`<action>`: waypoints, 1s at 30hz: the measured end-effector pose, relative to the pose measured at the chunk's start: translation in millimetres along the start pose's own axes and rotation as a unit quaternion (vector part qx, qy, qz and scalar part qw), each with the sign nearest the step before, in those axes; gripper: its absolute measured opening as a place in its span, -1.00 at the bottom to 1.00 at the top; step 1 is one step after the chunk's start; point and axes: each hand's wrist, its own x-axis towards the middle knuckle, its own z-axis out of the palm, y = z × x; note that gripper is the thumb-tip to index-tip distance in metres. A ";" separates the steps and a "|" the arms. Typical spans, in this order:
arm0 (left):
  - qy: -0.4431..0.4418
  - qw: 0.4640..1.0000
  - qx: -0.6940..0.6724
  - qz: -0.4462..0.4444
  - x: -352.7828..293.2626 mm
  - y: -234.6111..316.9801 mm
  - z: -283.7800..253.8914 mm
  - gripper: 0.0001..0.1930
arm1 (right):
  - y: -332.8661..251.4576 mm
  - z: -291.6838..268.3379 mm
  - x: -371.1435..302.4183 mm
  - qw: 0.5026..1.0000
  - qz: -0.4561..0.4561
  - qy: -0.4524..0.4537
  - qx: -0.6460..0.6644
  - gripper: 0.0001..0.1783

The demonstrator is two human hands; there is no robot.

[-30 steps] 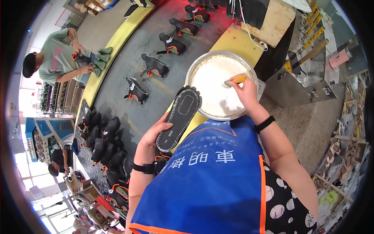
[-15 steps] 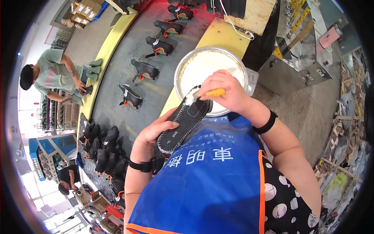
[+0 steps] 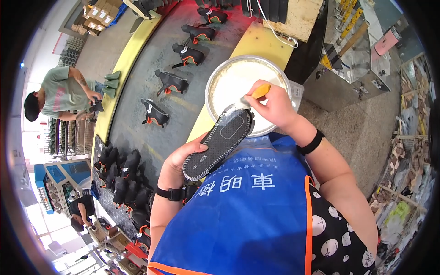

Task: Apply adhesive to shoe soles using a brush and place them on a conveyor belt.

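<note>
Over the basin (image 3: 207, 94), the right hand (image 3: 275, 106), pinching a brush (image 3: 261, 90), has crossed the toe (image 3: 241, 116) of the left hand's (image 3: 182, 153) clasped shoe sole (image 3: 219, 143), presumably advancing the coating.

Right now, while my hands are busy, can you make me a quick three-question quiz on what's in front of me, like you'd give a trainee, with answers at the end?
1. Multiple choice: which hand holds the yellow-handled brush? A: left; B: right; C: neither.
2. True or false: the black shoe in the left hand shows its stitched underside to the camera.
3. Short answer: what colour is the substance in the metal bowl?

Key:
1. B, the right hand.
2. True.
3. Creamy white.
</note>
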 end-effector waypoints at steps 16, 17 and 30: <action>0.063 0.985 0.115 0.109 0.1 -6.3 -14.9 -0.14 | -6.8 21.7 -0.4 0.980 0.098 0.081 -0.156 -0.77; 0.053 0.983 0.133 0.119 1.3 -5.8 -16.8 -0.14 | -5.7 25.8 0.7 0.985 0.109 0.084 -0.105 -0.77; 0.156 0.949 0.193 0.196 11.0 -16.3 -29.1 -0.17 | -25.9 54.2 -27.2 0.990 0.138 0.042 0.001 -0.78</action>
